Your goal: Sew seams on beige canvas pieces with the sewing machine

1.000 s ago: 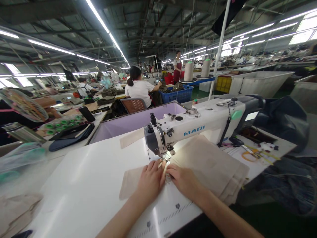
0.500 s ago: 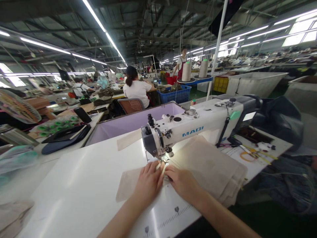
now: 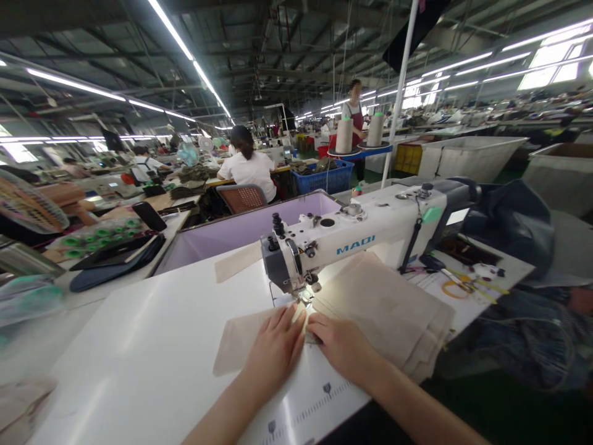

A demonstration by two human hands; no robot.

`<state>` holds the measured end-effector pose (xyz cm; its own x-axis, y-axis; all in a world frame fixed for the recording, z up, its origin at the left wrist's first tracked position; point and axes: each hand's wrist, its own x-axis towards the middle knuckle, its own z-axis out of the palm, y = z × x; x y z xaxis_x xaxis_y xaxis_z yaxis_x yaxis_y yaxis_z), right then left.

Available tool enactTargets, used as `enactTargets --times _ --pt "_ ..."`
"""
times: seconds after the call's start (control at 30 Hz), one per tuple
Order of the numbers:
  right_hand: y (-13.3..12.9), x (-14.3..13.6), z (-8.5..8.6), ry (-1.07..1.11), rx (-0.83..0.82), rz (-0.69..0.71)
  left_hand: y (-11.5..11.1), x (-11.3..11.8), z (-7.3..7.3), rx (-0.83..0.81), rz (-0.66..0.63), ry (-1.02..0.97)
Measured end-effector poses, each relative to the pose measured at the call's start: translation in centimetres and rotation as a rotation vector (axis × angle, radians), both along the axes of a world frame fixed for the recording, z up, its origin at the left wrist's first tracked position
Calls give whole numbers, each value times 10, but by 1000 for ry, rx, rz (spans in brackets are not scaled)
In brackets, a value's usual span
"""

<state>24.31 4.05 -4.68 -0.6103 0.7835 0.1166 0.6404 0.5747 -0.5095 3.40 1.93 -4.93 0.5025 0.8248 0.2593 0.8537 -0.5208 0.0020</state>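
Note:
A white sewing machine (image 3: 356, 238) stands on the white table, its lamp lighting the presser foot (image 3: 306, 297). Beige fabric (image 3: 234, 343) passes under the foot and reaches out on the left. My left hand (image 3: 275, 343) lies flat on this fabric, fingers stretched toward the foot. Just right of it, my right hand (image 3: 340, 343) has its fingers curled, with thumb and index pinching the fabric edge close to the foot. Larger beige panels (image 3: 393, 303) lie stacked to the right, beneath the machine arm. The needle tip cannot be made out.
Behind the table is a lilac-lined bin (image 3: 217, 241). Yellow-handled scissors (image 3: 458, 284) lie at the right end. A beige strip (image 3: 237, 262) rests left of the machine head. Thread cones (image 3: 344, 136) stand behind. A seated co-worker (image 3: 248, 164) is beyond the bin.
The view has shifted slightly. Both my hands keep nearly the same place by the foot. The standing person in the background has moved, and the seated co-worker's posture has changed.

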Motion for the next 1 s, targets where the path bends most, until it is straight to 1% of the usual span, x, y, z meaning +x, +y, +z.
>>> enactTargets --times 0.13,0.2,0.27,0.43,0.6,0.83,0.93,1.0 --pt "-8 7 1 -7 -3 35 -18 -1 -2 0 -138 -14" --pt "-9 9 1 -5 5 49 -22 0 0 11 -168 -11" --pt "-8 8 2 -12 11 48 -22 0 4 19 -173 -16" --pt "0 3 6 -46 29 26 -12 -1 14 7 -173 -46" --pt "10 -3 10 -44 32 19 3 -5 19 -19 -153 -38" --pt "18 -10 14 -70 32 -5 30 -14 23 -48 -123 -72" --pt "17 -10 13 -64 28 -5 35 -17 23 -52 -119 -70" --pt "15 -10 13 -53 23 -9 36 -18 21 -46 -111 -69"
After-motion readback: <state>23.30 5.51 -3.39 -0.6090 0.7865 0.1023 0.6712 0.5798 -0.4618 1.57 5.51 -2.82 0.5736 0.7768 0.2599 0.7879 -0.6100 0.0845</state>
